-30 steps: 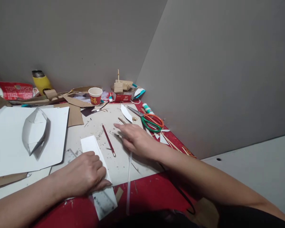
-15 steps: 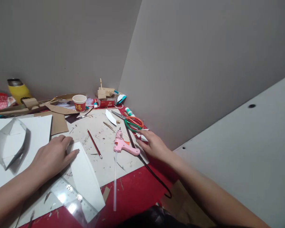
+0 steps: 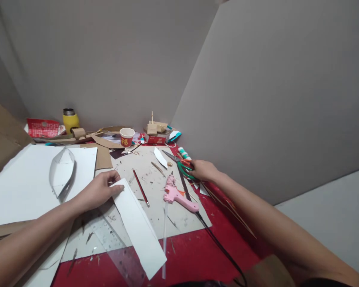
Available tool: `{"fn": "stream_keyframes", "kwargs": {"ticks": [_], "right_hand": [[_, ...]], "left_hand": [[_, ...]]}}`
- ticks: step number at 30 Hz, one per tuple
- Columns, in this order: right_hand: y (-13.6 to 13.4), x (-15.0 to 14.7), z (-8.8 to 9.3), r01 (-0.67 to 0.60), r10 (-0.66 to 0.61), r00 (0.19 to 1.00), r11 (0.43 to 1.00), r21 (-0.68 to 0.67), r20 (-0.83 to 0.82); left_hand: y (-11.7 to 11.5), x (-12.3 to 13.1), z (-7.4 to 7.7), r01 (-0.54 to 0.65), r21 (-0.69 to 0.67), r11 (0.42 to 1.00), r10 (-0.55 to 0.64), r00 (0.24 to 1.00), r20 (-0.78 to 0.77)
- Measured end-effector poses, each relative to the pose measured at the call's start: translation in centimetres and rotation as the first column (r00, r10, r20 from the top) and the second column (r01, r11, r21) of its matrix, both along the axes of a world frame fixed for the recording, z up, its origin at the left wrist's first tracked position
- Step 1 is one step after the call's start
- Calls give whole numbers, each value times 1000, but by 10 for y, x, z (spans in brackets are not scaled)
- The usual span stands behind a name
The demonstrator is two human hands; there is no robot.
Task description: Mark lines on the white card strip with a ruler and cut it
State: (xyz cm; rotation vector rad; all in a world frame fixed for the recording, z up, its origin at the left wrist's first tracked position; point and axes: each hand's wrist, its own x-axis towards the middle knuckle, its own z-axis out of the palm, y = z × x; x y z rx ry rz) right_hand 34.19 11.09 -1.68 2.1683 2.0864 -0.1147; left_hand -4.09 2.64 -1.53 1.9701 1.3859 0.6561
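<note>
right hand (image 3: 204, 170), frame centre, curled over scissors (image 3: 182, 167) handles: rigid, light, grip at loops. left hand (image 3: 97, 192) flat, fingers spread, pins thin floppy paper strip (image 3: 139, 225).

The single view sits on the person's head and looks forward and down over a cluttered table (image 3: 184, 253) toward the corner where the back wall (image 3: 107, 59) and the side wall (image 3: 287, 99) meet. It is close — both forearms enter from the bottom edge, the left hand (image 3: 100, 191) left of centre, the right hand (image 3: 203, 170) just right of centre. The table fills the lower left; the side wall fills the right half.
</note>
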Motion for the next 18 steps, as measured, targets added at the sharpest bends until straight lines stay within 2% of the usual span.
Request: {"fn": "stream_keyframes", "kwargs": {"ticks": [2,3,6,9,12,13,14,15,16,17,18], "right_hand": [[-4,6,7,30,-29,999,999,27,-23],[-8,9,11,46,-44,998,998,49,-40],[-29,15,22,94,-75,988,985,143,-136],[-60,1,31,96,-11,943,966,239,-334],[-97,-37,34,19,135,826,963,267,-547],[-110,-53,34,-10,184,754,963,268,-631],[-121,-70,34,-79,217,547,975,209,-808],[-132,-87,32,-142,170,370,982,125,-913],[-142,-103,31,-210,106,248,976,54,-963],[-150,-116,29,-268,44,165,963,-2,-985],[-157,-128,27,-294,-16,123,954,-52,-992]], "left_hand": [[-1,1,3,-15,-102,995,34,981,190],[-2,1,5,-31,-168,985,82,947,309],[-5,3,13,-82,-310,947,256,775,578],[-7,4,21,-123,-302,945,297,710,639],[-11,7,29,-163,-246,955,289,695,659],[-14,7,31,-187,-221,957,287,695,659],[-16,8,34,-214,-195,957,289,699,654],[-19,9,38,-240,-170,956,292,705,646],[-22,10,41,-265,-143,954,293,710,640],[-25,10,44,-287,-117,951,294,713,636],[-27,11,48,-308,-95,947,295,711,638]]}}
